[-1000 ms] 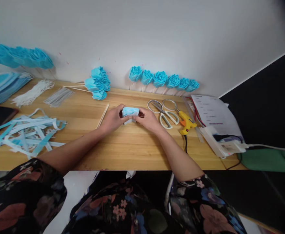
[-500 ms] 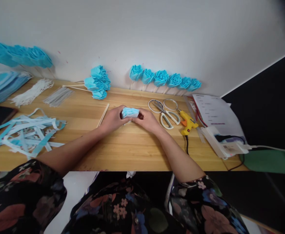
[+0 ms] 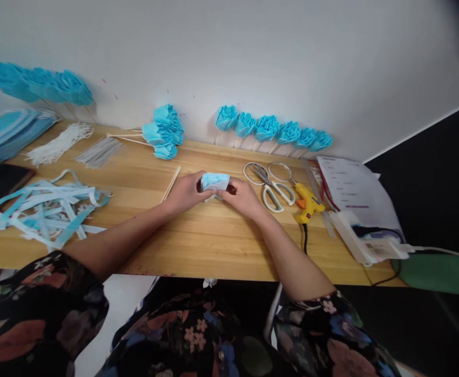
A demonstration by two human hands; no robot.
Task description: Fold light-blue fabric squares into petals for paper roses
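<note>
Between my two hands is a small bundle of folded blue and white face mask fabric [image 3: 215, 181], held just above the wooden table. My left hand [image 3: 186, 191] is closed on its left end, fingers curled behind it. From the other side my right hand [image 3: 244, 197] pinches the right end, thumb in front. The fingertips behind the bundle are hidden. Thin wooden sticks [image 3: 171, 184] lie beside my left hand. To the right of my right hand rest white-handled scissors [image 3: 273, 189] and a yellow hot glue gun [image 3: 308, 202].
Blue fabric roses [image 3: 266, 128] on sticks lean against the wall, and more roses [image 3: 162, 132] lie at the back. Cut strips [image 3: 44, 207], white ear loops [image 3: 60, 144], nose wires [image 3: 99, 152], masks [image 3: 13, 133] and a phone [image 3: 3, 183] fill the left. A power strip [image 3: 357, 241] sits right.
The whole view has shifted slightly, so the table things appear a little further right. Both hands keep hold of the folded fabric, which shows more of its white front face.
</note>
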